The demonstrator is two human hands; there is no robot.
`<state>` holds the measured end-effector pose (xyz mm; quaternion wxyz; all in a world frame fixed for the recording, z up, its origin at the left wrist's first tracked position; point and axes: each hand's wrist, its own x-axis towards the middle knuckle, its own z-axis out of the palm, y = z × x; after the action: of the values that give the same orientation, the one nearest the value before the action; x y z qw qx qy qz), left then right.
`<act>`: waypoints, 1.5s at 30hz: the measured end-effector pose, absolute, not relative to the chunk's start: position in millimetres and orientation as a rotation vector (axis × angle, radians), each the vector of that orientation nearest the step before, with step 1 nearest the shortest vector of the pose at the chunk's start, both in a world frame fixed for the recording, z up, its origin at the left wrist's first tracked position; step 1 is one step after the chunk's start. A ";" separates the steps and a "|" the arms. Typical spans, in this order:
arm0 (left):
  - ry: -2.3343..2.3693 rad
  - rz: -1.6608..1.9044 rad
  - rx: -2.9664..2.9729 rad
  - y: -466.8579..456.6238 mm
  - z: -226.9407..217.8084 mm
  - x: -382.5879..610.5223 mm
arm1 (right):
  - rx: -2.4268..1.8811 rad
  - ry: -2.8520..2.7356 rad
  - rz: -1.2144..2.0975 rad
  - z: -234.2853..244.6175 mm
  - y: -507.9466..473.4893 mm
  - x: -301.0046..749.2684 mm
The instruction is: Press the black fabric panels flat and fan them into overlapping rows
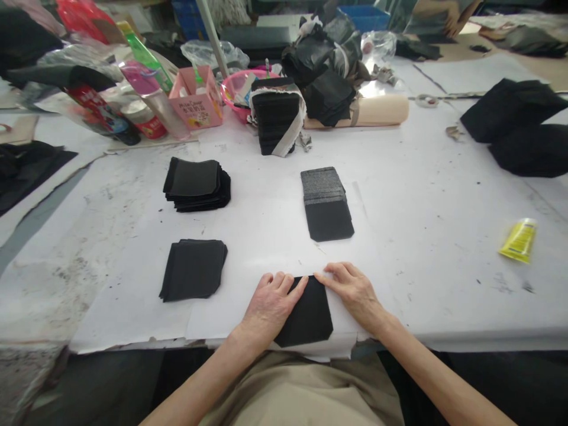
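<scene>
A flat black fabric piece [310,313] with cut corners lies at the table's front edge, before my body. My left hand [271,305] rests over its left side, index finger pressed along the far edge and the other fingers curled. At the far right corner, my right hand [355,296] holds the same edge with its fingertips; its thumb is mostly hidden. Beyond the hands lies a fanned stack of black pieces with grey strips [328,204]. To the left sit a low black stack [193,269] and a thicker black stack [197,183].
A yellow tube [519,241] lies on the right of the white table [421,236]. Black bundles [515,112] stand at the far right. A tied black stack [277,115], a pink box [196,97], bottles and a beige roll [381,111] line the back. Another person's hand [452,18] shows beyond.
</scene>
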<state>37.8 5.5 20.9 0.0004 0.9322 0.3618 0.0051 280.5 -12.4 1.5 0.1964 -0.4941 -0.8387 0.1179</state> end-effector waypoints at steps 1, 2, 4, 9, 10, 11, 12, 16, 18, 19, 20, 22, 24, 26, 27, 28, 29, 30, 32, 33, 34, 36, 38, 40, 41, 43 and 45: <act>1.155 0.053 2.927 3.4 18.6 35.9 | -1.384 -2.355 0.313 1.1 -12.7 280.7; 1.175 0.094 2.924 0.9 16.3 33.4 | -1.388 -2.359 0.305 0.6 -13.0 281.0; 1.222 0.174 2.912 -4.9 12.1 27.7 | -1.400 -2.366 0.304 -0.1 -13.4 281.3; 1.368 0.344 2.870 -19.8 5.6 14.9 | -1.404 -2.356 0.325 0.0 -13.7 282.0; 1.393 0.378 2.856 -22.1 4.4 13.0 | -1.402 -2.343 0.330 0.5 -13.1 282.1; 1.418 0.414 2.838 -24.1 3.0 11.3 | -1.403 -2.318 0.336 1.1 -12.2 281.9; 1.441 0.455 2.813 -25.6 1.5 9.8 | -1.408 -2.283 0.345 2.2 -11.0 281.1; 1.458 0.643 2.712 -28.2 -4.0 5.1 | -1.468 -2.124 0.368 10.3 -4.6 265.4; 1.434 0.724 2.670 -28.3 -5.7 3.2 | -1.481 -2.171 0.359 15.8 -1.5 250.1; 1.423 0.761 2.642 -28.3 -6.3 2.2 | -1.489 -2.225 0.347 18.4 0.3 242.0; 1.417 0.792 2.605 -28.4 -6.9 1.2 | -1.505 -2.284 0.336 20.7 2.2 234.4; 1.415 0.826 2.505 -28.7 -7.6 -0.8 | -1.570 -2.359 0.341 24.1 7.2 223.3; 1.434 0.843 2.392 -28.7 -7.2 -1.8 | -1.639 -2.361 0.414 26.1 12.8 218.5; 1.485 0.879 2.322 -27.4 -4.2 -0.3 | -1.636 -2.338 0.528 27.0 17.1 218.1; 1.514 0.896 2.330 -26.1 -1.5 1.7 | -1.604 -2.325 0.580 27.1 18.2 218.6; 1.535 0.902 2.365 -24.4 1.9 4.5 | -1.564 -2.312 0.620 27.1 18.5 219.2; 1.541 0.890 2.418 -22.4 5.6 7.9 | -1.516 -2.297 0.652 27.0 18.4 220.0; 1.529 0.854 2.479 -20.0 9.2 11.5 | -1.476 -2.281 0.677 26.8 18.1 220.9; 1.457 0.747 2.549 -14.7 14.1 17.6 | -1.422 -2.254 0.701 26.0 18.6 224.4; 1.434 0.701 2.557 -12.2 14.9 19.2 | -1.384 -2.258 0.720 25.6 20.3 227.2; 1.416 0.675 2.556 -10.2 14.9 19.4 | -1.358 -2.263 0.729 25.4 23.1 230.9; 1.400 0.684 2.513 -8.4 13.8 15.0 | -1.333 -2.274 0.739 25.6 31.5 240.2; 1.417 0.752 2.402 -9.8 15.2 4.0 | -1.364 -2.257 0.707 26.5 41.8 250.7; 1.476 0.848 2.212 -12.2 21.7 -13.7 | -1.453 -2.204 0.636 26.4 51.8 261.2; 1.525 0.901 2.090 -12.5 26.3 -24.8 | -1.502 -2.172 0.596 25.4 56.2 266.0; 1.652 1.023 1.831 -9.2 35.0 -50.7 | -1.575 -2.121 0.502 20.2 63.6 274.0; 1.828 1.151 1.624 -0.6 38.1 -78.5 | -1.586 -2.118 0.374 10.9 69.4 279.7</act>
<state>-78.5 -0.6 38.1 0.2180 0.5865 0.6601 0.4157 279.7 69.4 10.9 0.2323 -0.5774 -0.7708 0.1360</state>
